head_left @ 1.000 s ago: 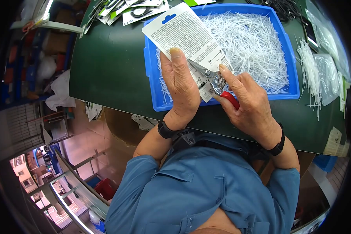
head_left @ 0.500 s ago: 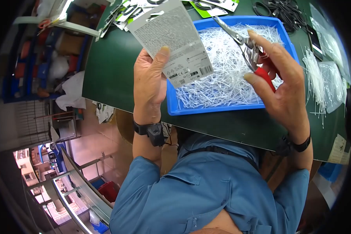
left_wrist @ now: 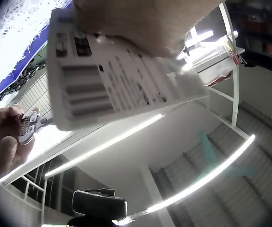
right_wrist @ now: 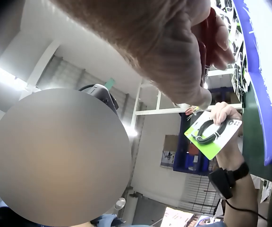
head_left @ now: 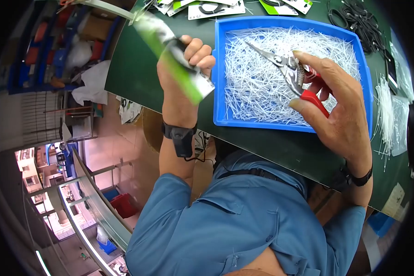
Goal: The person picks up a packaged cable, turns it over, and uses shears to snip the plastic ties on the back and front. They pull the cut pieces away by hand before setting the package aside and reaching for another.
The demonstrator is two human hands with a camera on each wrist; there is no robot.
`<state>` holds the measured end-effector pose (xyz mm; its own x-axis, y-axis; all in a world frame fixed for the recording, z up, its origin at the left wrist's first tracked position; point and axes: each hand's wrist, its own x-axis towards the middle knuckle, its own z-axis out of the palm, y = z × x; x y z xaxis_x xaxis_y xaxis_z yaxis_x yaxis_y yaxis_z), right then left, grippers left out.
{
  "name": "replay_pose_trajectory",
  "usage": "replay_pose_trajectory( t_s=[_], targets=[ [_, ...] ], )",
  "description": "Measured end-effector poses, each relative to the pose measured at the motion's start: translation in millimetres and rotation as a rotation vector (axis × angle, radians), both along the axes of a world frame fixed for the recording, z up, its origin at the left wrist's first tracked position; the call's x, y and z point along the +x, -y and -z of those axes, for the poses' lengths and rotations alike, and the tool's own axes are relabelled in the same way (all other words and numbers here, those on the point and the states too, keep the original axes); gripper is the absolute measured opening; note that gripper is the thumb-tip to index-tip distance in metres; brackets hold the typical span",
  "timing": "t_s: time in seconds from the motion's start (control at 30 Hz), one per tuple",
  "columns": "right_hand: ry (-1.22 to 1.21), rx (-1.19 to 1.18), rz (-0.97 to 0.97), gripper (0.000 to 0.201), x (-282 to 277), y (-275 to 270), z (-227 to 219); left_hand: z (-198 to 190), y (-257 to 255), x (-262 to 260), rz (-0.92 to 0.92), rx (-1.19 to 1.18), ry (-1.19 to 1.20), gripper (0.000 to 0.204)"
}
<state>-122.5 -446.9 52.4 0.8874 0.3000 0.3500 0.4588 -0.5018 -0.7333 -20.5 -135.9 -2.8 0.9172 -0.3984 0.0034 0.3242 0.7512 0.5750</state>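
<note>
- Where its printed back faced the head camera half a second ago, the card (head_left: 156,43) now shows its green front, blurred — it has been turned, exposing the looped black cable (right_wrist: 205,140).
- The left hand (head_left: 198,53) curls its fingers round the card, beside the blue tray (head_left: 262,125).
- The right hand (head_left: 338,94), half open, holds the red-handled snips (head_left: 278,60) above white strips (head_left: 244,92), apart from the card — no cutting is under way.

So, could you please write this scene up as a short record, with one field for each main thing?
Left hand: holds green-and-white card bearing black cable
Right hand: holds red-handled tool, seen above blue tray
Tray contents: thin white strips
Beyond tray: carded items
Far-right corner, outside tray: black cable bundle
Right of tray: white strands
Surface: dark green table
</note>
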Motion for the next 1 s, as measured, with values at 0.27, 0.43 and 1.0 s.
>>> replay_pose_trajectory(
  t_s=[0.27,0.43,1.0],
  targets=[
    [-0.098,-0.144,-0.169,0.07,-19.0,-18.9,0.6,3.4,24.2,1.2,0.328,-0.323,0.351,0.048],
    [-0.032,-0.143,-0.192,0.074,-25.1,-25.3,10.3,0.5,31.3,10.3,0.423,-0.228,0.515,0.054],
    [0.002,-0.179,-0.181,0.076,-24.0,-27.7,20.8,-7.8,19.8,17.1,0.328,-0.113,0.812,0.054]
  ],
)
